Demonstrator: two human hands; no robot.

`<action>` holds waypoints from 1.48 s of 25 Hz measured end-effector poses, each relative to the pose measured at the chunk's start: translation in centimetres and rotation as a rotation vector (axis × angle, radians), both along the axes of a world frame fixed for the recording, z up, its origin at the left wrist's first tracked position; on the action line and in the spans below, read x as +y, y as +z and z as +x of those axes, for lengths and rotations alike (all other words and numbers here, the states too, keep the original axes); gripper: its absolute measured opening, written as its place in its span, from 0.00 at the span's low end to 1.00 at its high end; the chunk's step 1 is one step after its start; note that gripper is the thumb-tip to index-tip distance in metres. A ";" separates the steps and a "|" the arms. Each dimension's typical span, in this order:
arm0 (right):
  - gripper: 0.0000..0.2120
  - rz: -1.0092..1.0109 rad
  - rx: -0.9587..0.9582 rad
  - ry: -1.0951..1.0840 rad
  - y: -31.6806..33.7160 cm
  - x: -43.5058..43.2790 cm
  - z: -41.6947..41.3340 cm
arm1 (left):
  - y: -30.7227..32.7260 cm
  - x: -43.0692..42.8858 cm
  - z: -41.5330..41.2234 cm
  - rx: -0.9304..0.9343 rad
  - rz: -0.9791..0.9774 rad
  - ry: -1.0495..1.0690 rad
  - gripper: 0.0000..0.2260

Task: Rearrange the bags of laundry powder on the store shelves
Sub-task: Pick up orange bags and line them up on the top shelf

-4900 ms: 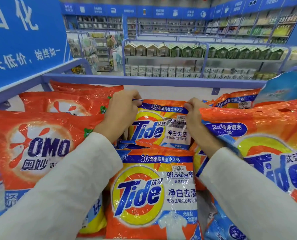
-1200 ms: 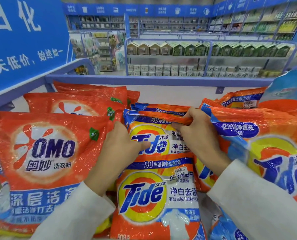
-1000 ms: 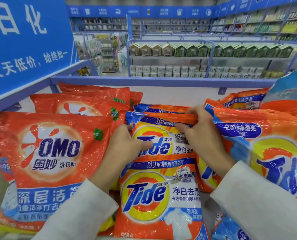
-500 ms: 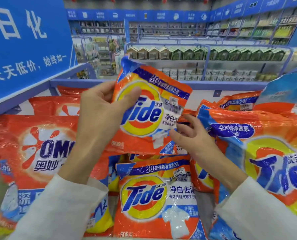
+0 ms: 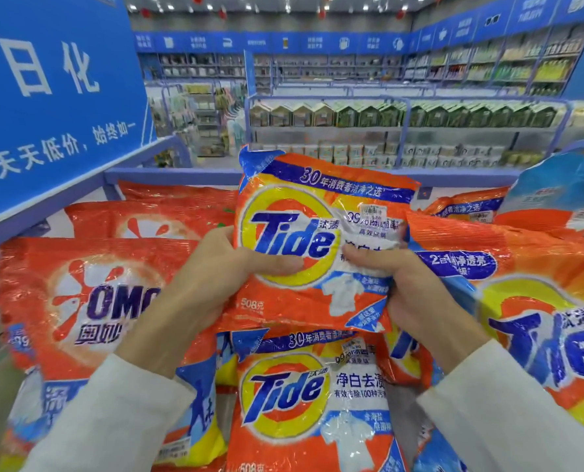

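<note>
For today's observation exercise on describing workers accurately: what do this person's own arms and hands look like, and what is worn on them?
Both arms are covered by long, plain off-white fabric sleeves, the left sleeve and the right sleeve, each ending at the wrist. The cloth shows no logo or pattern. The left hand and right hand are bare: no gloves, and no ring, watch or bracelet shows.

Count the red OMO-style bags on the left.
3: the front bag with the OMO name, a second right behind it, and a third at the back, only its top showing. More may be hidden behind.
</note>
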State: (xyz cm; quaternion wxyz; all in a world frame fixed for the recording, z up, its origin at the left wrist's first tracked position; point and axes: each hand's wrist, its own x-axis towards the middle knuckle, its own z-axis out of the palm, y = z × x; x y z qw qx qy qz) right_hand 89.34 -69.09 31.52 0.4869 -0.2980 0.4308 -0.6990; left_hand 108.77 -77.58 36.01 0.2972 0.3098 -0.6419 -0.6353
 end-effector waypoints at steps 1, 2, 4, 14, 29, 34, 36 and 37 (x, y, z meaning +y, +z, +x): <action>0.23 0.007 0.011 -0.029 0.5 -0.1 -0.1 | 0.0 -0.1 0.0 -0.003 0.022 0.019 0.18; 0.26 0.019 0.009 -0.066 0.9 -0.4 -0.3 | 0.0 -0.2 -0.1 -0.005 0.047 0.038 0.17; 0.30 0.048 -0.009 -0.106 1.4 -0.9 -0.5 | -0.1 -0.6 -0.5 -0.021 0.099 0.090 0.17; 0.29 0.044 0.004 -0.203 2.4 -2.0 -0.8 | -0.1 -1.7 -2.0 0.080 0.129 0.141 0.15; 0.19 -0.092 -0.034 -0.271 3.2 -1.6 -0.8 | -3.5 -2.1 0.9 -0.733 -0.305 -0.357 0.31; 0.22 -0.139 0.061 -0.433 2.9 -1.2 -0.7 | -5.0 -1.7 -1.3 -1.227 -0.508 -0.247 0.30; 0.19 -0.159 0.158 -0.426 3.3 -0.9 -0.1 | -6.2 -1.8 -1.9 -1.138 -0.509 -0.142 0.27; 0.15 -0.177 0.226 -0.439 3.6 -0.7 0.4 | -6.7 -2.3 -1.9 -1.050 -0.472 -0.085 0.26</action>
